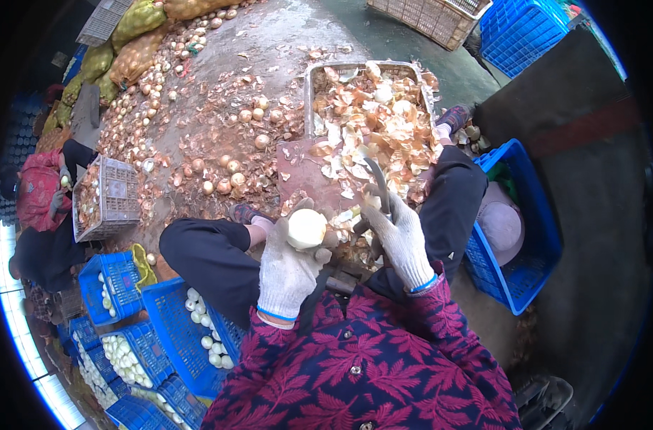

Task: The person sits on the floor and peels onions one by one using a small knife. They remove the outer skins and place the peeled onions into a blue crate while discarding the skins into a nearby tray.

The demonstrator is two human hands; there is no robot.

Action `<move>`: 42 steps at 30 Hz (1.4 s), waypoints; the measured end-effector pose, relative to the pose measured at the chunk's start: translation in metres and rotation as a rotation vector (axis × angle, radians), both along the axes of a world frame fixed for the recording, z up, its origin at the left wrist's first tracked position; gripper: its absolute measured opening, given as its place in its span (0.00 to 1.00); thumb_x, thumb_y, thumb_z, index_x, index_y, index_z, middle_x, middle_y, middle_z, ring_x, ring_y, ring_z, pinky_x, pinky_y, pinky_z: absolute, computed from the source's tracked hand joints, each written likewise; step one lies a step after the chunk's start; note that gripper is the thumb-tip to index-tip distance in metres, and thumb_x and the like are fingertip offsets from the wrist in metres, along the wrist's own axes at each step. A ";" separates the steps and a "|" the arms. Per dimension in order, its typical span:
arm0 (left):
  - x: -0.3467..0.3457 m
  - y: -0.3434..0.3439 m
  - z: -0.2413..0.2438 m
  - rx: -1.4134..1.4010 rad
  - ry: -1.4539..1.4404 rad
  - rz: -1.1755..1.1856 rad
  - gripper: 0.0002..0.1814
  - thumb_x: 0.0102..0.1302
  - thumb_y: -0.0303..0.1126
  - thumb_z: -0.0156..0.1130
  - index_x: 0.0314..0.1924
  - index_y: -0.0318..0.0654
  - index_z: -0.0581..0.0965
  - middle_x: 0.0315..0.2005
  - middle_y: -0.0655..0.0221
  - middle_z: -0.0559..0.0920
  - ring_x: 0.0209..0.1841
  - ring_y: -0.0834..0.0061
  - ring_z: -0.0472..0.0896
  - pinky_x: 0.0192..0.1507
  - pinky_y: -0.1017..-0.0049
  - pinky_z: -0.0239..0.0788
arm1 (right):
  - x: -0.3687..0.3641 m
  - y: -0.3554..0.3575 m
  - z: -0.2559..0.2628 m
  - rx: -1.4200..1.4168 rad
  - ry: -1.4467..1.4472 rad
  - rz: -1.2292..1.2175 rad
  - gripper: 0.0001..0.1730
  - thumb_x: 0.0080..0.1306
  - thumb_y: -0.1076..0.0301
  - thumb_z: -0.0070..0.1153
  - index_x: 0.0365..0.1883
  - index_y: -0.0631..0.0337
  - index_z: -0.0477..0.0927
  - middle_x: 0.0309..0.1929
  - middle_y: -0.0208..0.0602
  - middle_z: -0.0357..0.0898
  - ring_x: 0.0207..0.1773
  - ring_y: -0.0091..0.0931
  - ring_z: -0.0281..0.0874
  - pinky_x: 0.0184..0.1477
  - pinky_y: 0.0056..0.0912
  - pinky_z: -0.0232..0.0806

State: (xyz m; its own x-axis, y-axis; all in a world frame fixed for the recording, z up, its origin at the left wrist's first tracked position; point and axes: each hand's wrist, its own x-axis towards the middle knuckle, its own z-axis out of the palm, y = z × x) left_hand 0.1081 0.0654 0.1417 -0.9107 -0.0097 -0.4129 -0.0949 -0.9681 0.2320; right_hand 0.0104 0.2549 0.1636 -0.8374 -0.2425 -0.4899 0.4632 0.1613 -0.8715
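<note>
My left hand [294, 263], in a white knitted glove with dirty fingertips, holds a peeled white onion [306, 229] in its palm. Gloved the same way, my right hand [399, 231] is a little to the right and grips a small knife with a curved dark blade [378, 180] that points up and away from me. Something pale, perhaps onion skin, shows at the right fingertips. Beyond the hands lies a reddish board [299, 172], and past it stands a crate [308, 102] heaped with onion skins [396, 129].
Unpeeled onions [233, 166] and loose skins cover the floor ahead left. Blue crates with peeled onions [125, 360] stand at left, near a co-worker [41, 183] beside a grey crate [117, 188]. A blue crate [546, 236] holding a hat [499, 223] is at right. Filled net sacks [138, 54] lie far left.
</note>
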 end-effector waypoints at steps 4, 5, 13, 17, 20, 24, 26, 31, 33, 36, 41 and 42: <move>0.015 0.004 -0.028 0.001 0.141 0.056 0.31 0.83 0.50 0.56 0.74 0.37 0.69 0.64 0.56 0.81 0.59 0.58 0.84 0.58 0.58 0.80 | 0.038 0.017 -0.016 0.380 0.519 0.346 0.22 0.73 0.56 0.65 0.62 0.52 0.82 0.41 0.45 0.90 0.43 0.40 0.91 0.43 0.40 0.78; 0.016 0.007 -0.029 -0.030 0.094 0.063 0.31 0.83 0.52 0.54 0.73 0.37 0.69 0.64 0.56 0.81 0.59 0.59 0.83 0.60 0.58 0.78 | 0.043 0.019 -0.012 0.453 0.598 0.472 0.21 0.72 0.55 0.65 0.60 0.52 0.82 0.43 0.46 0.89 0.44 0.42 0.90 0.45 0.40 0.79; 0.004 0.018 -0.019 0.013 -0.098 0.112 0.32 0.80 0.58 0.59 0.68 0.38 0.73 0.61 0.56 0.81 0.56 0.58 0.83 0.60 0.59 0.79 | 0.052 0.018 -0.007 0.704 0.796 0.757 0.26 0.68 0.43 0.65 0.53 0.51 0.78 0.39 0.37 0.87 0.41 0.38 0.90 0.40 0.47 0.76; 0.004 0.018 -0.024 0.030 -0.060 0.113 0.33 0.83 0.59 0.52 0.70 0.37 0.72 0.65 0.55 0.79 0.61 0.58 0.82 0.64 0.58 0.78 | 0.051 0.018 -0.012 0.718 0.818 0.722 0.28 0.67 0.41 0.65 0.53 0.52 0.77 0.38 0.37 0.87 0.41 0.39 0.90 0.41 0.47 0.76; 0.004 0.017 -0.027 0.064 -0.057 0.143 0.35 0.84 0.59 0.50 0.72 0.35 0.71 0.68 0.55 0.78 0.63 0.58 0.81 0.67 0.57 0.77 | 0.051 0.017 -0.014 0.693 0.805 0.721 0.28 0.67 0.41 0.65 0.53 0.52 0.76 0.38 0.37 0.87 0.41 0.39 0.90 0.40 0.47 0.76; 0.001 0.019 -0.023 0.026 -0.105 0.154 0.36 0.84 0.59 0.50 0.72 0.33 0.70 0.68 0.55 0.78 0.63 0.58 0.81 0.68 0.55 0.76 | 0.054 0.016 -0.019 0.686 0.843 0.693 0.26 0.66 0.44 0.66 0.53 0.52 0.76 0.38 0.36 0.87 0.41 0.38 0.90 0.40 0.46 0.76; 0.001 0.019 -0.027 -0.004 -0.113 0.168 0.36 0.83 0.59 0.50 0.72 0.33 0.71 0.67 0.55 0.79 0.63 0.57 0.81 0.67 0.54 0.76 | 0.053 0.013 -0.015 0.749 0.787 0.729 0.26 0.63 0.55 0.68 0.58 0.52 0.79 0.42 0.37 0.87 0.43 0.38 0.89 0.41 0.44 0.75; 0.001 0.019 -0.024 -0.047 -0.119 0.157 0.34 0.81 0.58 0.56 0.70 0.35 0.72 0.62 0.55 0.81 0.61 0.56 0.81 0.65 0.53 0.77 | 0.056 0.009 -0.022 0.759 0.750 0.662 0.27 0.62 0.62 0.69 0.60 0.54 0.80 0.46 0.39 0.88 0.45 0.38 0.89 0.43 0.43 0.75; -0.001 0.022 -0.023 -0.043 -0.103 0.194 0.33 0.80 0.58 0.59 0.68 0.36 0.73 0.59 0.55 0.82 0.60 0.56 0.82 0.62 0.53 0.78 | 0.057 0.005 -0.026 0.693 0.708 0.622 0.26 0.62 0.63 0.68 0.59 0.55 0.80 0.45 0.41 0.88 0.44 0.40 0.89 0.43 0.44 0.76; -0.005 0.024 -0.023 -0.070 -0.048 0.188 0.29 0.78 0.52 0.64 0.65 0.36 0.75 0.56 0.59 0.82 0.55 0.59 0.82 0.58 0.56 0.79 | 0.063 -0.003 -0.023 0.290 0.236 0.376 0.15 0.71 0.57 0.66 0.49 0.56 0.83 0.32 0.33 0.87 0.31 0.28 0.86 0.35 0.37 0.75; -0.001 0.018 -0.030 -0.034 -0.046 0.132 0.29 0.79 0.53 0.64 0.66 0.36 0.74 0.54 0.59 0.83 0.52 0.60 0.83 0.53 0.60 0.80 | 0.041 0.003 0.019 -0.135 -0.461 0.360 0.13 0.77 0.55 0.60 0.45 0.56 0.85 0.25 0.24 0.84 0.23 0.16 0.79 0.24 0.21 0.64; -0.002 0.019 -0.029 -0.032 -0.041 0.128 0.29 0.79 0.53 0.64 0.66 0.37 0.74 0.54 0.59 0.83 0.52 0.60 0.83 0.53 0.60 0.80 | 0.042 0.002 0.016 -0.068 -0.431 0.362 0.14 0.76 0.56 0.62 0.47 0.57 0.86 0.25 0.26 0.85 0.23 0.17 0.80 0.27 0.22 0.67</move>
State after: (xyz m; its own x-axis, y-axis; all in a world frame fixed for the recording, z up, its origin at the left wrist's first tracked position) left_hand 0.1061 0.0842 0.1132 -0.8834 -0.1386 -0.4477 0.0189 -0.9650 0.2615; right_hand 0.0528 0.2569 0.1793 -0.4227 -0.5201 -0.7422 0.7050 0.3260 -0.6299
